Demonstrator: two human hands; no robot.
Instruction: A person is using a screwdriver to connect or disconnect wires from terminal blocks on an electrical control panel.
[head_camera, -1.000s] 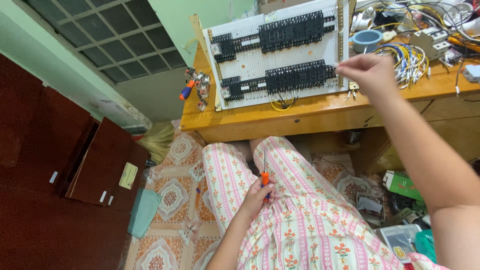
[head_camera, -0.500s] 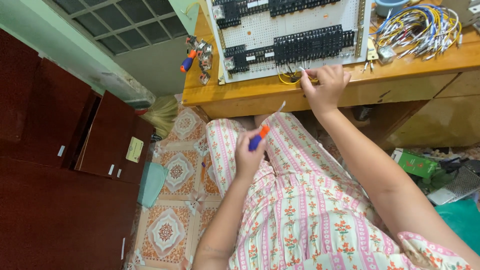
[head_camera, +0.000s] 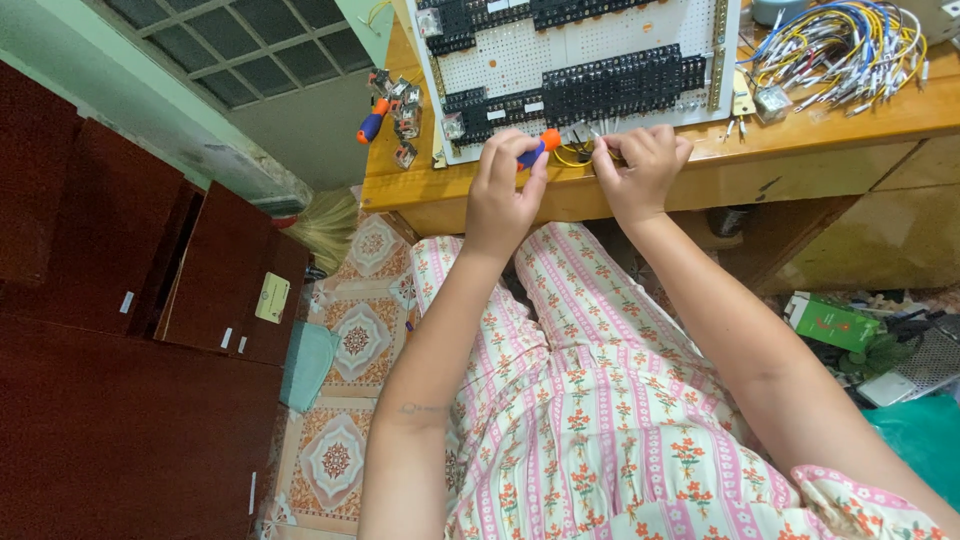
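Observation:
My left hand (head_camera: 503, 190) grips a small screwdriver (head_camera: 535, 149) with an orange and blue handle, its tip toward the lower edge of a white perforated panel (head_camera: 520, 65). Rows of black terminal blocks (head_camera: 610, 88) are mounted on that panel. My right hand (head_camera: 640, 165) is pinched on a thin wire at the panel's bottom edge, next to a yellow wire loop (head_camera: 572, 158). Both hands sit over the front edge of the wooden bench (head_camera: 800, 150).
A second orange and blue screwdriver (head_camera: 371, 122) and small clear relays (head_camera: 402, 115) lie at the bench's left. A bundle of coloured wires (head_camera: 840, 45) lies at the right. Dark red cabinets (head_camera: 120, 300) stand left; boxes and a green bag (head_camera: 925, 435) litter the floor right.
My left hand rose from my lap with the screwdriver to the panel's lower edge. My right hand came down from the panel's right side to the same edge. The view tilted closer.

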